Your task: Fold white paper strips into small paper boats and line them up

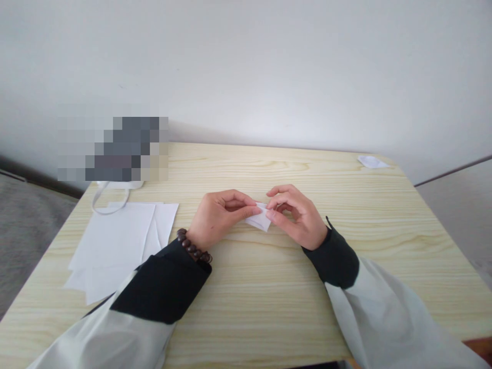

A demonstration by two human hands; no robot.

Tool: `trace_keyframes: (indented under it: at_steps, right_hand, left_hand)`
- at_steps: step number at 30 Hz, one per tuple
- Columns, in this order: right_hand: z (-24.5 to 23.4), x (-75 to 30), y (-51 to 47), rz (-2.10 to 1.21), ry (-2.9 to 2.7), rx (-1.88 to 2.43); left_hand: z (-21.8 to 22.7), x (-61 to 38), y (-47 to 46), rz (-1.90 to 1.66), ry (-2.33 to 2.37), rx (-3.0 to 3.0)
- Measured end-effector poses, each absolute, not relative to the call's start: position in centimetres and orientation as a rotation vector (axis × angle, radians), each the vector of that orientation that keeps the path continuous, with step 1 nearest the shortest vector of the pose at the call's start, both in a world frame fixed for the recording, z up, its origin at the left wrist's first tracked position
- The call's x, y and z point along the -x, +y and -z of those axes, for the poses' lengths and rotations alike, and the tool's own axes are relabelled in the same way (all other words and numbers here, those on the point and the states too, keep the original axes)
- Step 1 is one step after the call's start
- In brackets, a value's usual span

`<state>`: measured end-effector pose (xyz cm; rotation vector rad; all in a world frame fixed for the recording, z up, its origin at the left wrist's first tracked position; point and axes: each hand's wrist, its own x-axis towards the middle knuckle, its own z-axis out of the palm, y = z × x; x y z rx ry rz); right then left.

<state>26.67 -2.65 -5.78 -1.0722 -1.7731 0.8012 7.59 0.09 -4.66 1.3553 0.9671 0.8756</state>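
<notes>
A small folded piece of white paper (pixel 260 220) is between my two hands, over the middle of the table. My left hand (pixel 225 212) pinches its left side between thumb and fingers; a dark beaded bracelet (pixel 192 248) circles that wrist. At the paper's upper right corner, my right hand (pixel 295 212) grips it with thumb and index finger, the other fingers curled loosely above. Part of the paper is covered by the fingertips.
Several white paper sheets (pixel 115 236) lie loosely stacked on the left of the wood-grain table (pixel 246 307). Behind them is a blurred-out dark object (pixel 126 148) with a white cord (pixel 111 210). A folded white paper (pixel 372 162) rests near the far right corner, by the wall.
</notes>
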Motion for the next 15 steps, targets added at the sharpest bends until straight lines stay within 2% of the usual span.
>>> trace_keyframes:
  at_steps: [15]
  right_hand:
    - [5.84,-26.40,-2.62,-0.904,-1.693,1.160]
  left_hand:
    - [4.43,-7.73,-0.08,-0.938,1.058,-1.438]
